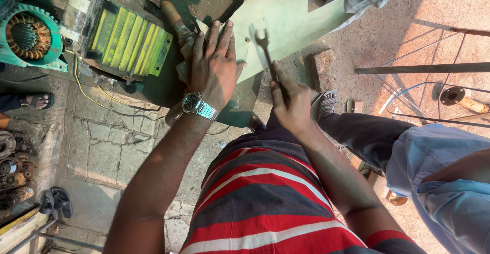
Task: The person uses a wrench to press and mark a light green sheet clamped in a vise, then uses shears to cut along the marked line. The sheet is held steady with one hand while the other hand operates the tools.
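Left hand [214, 65], fingers spread flat, presses down on a pale green sheet-metal blade [286, 24] lying across the dark bench top [163, 80]. Right hand [291, 101], fingers closed round its handle, holds a grey steel open-ended spanner [265, 50], head hovering near a small hole in the blade. No fastener visible; work looks barely begun. Green-finned electric motor [127, 40] sits just left.

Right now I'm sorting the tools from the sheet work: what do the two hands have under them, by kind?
Pale green metal sheet, under the flat left hand: 1
Open-ended spanner, gripped in the right hand: 1
Total: 2
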The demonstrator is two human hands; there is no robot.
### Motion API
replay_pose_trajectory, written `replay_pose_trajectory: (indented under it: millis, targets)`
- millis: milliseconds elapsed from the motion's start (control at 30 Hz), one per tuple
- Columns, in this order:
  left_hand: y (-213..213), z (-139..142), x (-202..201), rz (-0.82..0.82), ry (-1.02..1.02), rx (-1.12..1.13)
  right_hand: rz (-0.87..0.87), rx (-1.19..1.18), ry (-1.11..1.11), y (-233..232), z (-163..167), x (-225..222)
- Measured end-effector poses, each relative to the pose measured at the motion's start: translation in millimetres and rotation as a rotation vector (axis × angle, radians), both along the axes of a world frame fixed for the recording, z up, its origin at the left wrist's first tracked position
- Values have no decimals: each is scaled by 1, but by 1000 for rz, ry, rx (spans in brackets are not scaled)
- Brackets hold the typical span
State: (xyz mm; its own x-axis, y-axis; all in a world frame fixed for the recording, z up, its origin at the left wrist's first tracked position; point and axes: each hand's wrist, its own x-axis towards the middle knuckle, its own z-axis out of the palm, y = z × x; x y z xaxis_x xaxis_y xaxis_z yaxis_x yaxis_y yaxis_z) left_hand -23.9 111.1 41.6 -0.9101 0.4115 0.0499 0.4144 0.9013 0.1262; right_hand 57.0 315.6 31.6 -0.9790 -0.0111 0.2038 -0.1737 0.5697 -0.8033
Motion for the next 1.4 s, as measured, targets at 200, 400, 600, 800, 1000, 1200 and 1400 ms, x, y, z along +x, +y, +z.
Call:
replay_pose_trajectory:
  millis: [200, 400, 600, 800, 1000, 1200, 1400]
  targets:
    - [0, -3, 2, 0, -1, -10, 18, 5, 41, 2, -16, 6]
    - [0, -1, 3, -16, 0, -17, 44, 148, 160, 15, -20, 8]
    - [-1, -2, 3, 19, 26, 16, 85, 160, 275, 21, -26, 1]
    - [-1, 0, 5, 12, 6, 30, 81, 189, 257, 27, -40, -1]
    - [-2, 0, 3, -15, 11, 51, 78, 68, 282, 36, -45, -5]
    - [-1, -2, 0, -11, -8, 40, 88, 38, 285, 38, -48, -12]
    - [0, -1, -2, -9, -19, 19, 100, 54, 270, 40, -47, -15]
